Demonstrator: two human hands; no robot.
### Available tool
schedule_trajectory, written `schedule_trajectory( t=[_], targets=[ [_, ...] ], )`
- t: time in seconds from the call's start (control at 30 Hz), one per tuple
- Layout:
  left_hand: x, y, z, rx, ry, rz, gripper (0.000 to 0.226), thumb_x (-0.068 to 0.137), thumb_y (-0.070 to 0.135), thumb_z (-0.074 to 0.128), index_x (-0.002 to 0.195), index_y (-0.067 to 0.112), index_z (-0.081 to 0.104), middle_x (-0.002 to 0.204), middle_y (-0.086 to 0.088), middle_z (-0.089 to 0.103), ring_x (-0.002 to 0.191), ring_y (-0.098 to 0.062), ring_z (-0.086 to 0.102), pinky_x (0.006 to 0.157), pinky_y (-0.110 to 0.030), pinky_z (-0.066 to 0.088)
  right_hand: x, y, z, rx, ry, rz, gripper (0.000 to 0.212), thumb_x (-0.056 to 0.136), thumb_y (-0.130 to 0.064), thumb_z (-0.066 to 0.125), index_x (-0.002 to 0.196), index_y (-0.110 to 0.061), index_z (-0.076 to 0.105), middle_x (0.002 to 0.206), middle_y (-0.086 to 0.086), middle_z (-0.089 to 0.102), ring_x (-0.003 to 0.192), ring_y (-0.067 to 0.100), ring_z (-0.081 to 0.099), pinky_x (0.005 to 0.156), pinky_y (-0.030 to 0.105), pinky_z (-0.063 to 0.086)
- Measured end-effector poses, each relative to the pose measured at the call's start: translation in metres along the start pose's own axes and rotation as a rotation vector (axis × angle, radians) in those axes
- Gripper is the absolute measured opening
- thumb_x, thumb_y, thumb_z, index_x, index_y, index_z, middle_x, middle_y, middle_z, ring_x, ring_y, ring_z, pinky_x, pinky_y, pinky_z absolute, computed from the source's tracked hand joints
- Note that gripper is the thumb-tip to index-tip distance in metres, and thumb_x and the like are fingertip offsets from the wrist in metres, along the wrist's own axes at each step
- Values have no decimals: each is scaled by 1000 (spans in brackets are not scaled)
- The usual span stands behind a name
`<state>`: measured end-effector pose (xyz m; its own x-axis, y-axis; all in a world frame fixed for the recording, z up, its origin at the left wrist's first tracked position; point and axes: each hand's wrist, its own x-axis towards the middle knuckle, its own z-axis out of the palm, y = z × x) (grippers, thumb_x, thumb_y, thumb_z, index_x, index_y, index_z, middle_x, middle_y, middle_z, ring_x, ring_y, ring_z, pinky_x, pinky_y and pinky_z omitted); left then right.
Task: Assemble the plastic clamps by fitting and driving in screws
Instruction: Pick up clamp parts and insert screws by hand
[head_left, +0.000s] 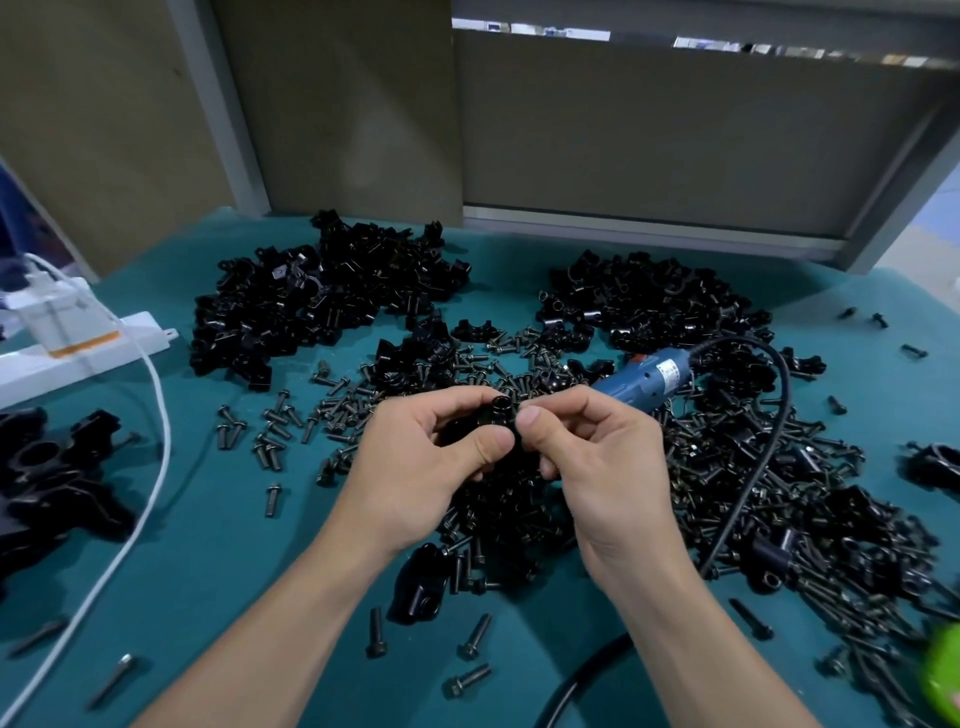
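Step in hand: fitting a screw by hand, judged from the grip.

1. The clamp (491, 423) is held above the table (218, 545), between both hands, over a heap of loose screws (270, 441).
2. The left hand (415, 462) grips the clamp's left side, fingers curled over it and thumb pressed on its front.
3. The right hand (602, 457) pinches the clamp's right side between thumb and forefinger. The other fingers curl beneath.
4. A round flanged head (502, 403) shows at the top of the clamp. It is probably a screw seated in its hole. How deep it sits cannot be told.
5. The driver (647, 381) lies unheld on the table, just beyond the right hand, with its cord (769, 441) looping toward the near edge.

Next move, as a judgement: the left hand keeps the clamp steady with the screw upright. The right hand lets go, takes up the driver and sets its bit square in the head.

Caution: a tilted screw is likely to cross-thread the plastic.

Unassembled parts (322, 301) lie piled at the far side.
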<state>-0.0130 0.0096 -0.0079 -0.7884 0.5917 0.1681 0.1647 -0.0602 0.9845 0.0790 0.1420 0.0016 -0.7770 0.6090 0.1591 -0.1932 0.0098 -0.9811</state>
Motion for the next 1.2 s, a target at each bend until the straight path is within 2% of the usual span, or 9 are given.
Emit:
schedule_trajectory(
  t=[0.2, 0.3, 0.47, 0.63, 0.77, 0.83, 0.97, 1.07, 1.2],
  targets=[
    [-1, -4, -2, 275, 6, 93, 43, 83, 25, 86, 117, 47, 75, 115, 30, 73, 113, 10, 65, 98, -16, 49, -1, 4, 3, -5, 35, 22, 26, 90, -9, 77, 68, -23, 74, 61, -4, 62, 58, 6, 55, 55, 15, 45],
    [0, -5, 0, 271, 2, 112, 43, 83, 22, 86, 116, 48, 75, 111, 30, 74, 110, 10, 66, 92, -7, 48, -1, 4, 3, 10, 26, 24, 25, 90, -8, 77, 68, -19, 73, 60, -3, 61, 58, 7, 54, 58, 17, 47],
    [-2, -2, 0, 136, -57, 100, 41, 86, 14, 83, 103, 50, 78, 103, 14, 80, 101, -7, 75, 87, -20, 58, -3, 2, 3, -187, 3, -86, 22, 89, -15, 80, 70, -16, 70, 62, 3, 64, 60, 5, 54, 59, 19, 48],
    [-4, -3, -1, 237, 21, 106, 38, 85, 12, 84, 104, 45, 78, 93, 12, 80, 86, -12, 77, 77, -31, 62, -6, 5, 5, -521, -8, -146, 34, 98, -33, 67, 68, -21, 59, 60, -3, 54, 55, 6, 45, 52, 17, 38],
    [-6, -1, 1, 238, 37, 95, 38, 84, 10, 83, 103, 42, 79, 90, 10, 80, 82, -15, 76, 76, -38, 62, -5, 2, 1, -512, -68, -126, 41, 104, -37, 57, 66, -20, 54, 55, -7, 48, 53, 6, 41, 50, 18, 34],
    [-5, -1, 1, 215, 57, 76, 34, 84, 11, 84, 106, 37, 81, 92, 10, 80, 85, -13, 77, 80, -40, 63, -3, -2, -4, -456, -116, -113, 26, 101, -29, 61, 76, -24, 62, 59, -1, 57, 53, 6, 46, 51, 20, 37],
    [-3, 0, 0, 213, 101, 67, 36, 83, 11, 85, 113, 32, 80, 99, 16, 80, 95, -3, 75, 89, -34, 62, -4, -3, -6, -448, -165, -125, 20, 96, -13, 67, 89, -31, 67, 63, -1, 63, 59, 21, 57, 55, 32, 47],
    [-4, 0, -1, 203, 95, 78, 38, 83, 10, 85, 112, 33, 80, 100, 17, 80, 96, -3, 75, 90, -33, 61, -4, -1, -2, -474, -138, -146, 23, 101, -20, 63, 81, -30, 65, 60, -5, 60, 52, 9, 48, 50, 20, 39],
    [-7, 0, -1, 306, 71, 118, 41, 81, 11, 87, 111, 39, 80, 99, 24, 78, 95, 2, 73, 86, -22, 58, -2, 4, 0, -632, -101, -157, 43, 105, -35, 53, 64, -22, 48, 55, -8, 51, 54, 10, 45, 51, 20, 35]
  ],
)
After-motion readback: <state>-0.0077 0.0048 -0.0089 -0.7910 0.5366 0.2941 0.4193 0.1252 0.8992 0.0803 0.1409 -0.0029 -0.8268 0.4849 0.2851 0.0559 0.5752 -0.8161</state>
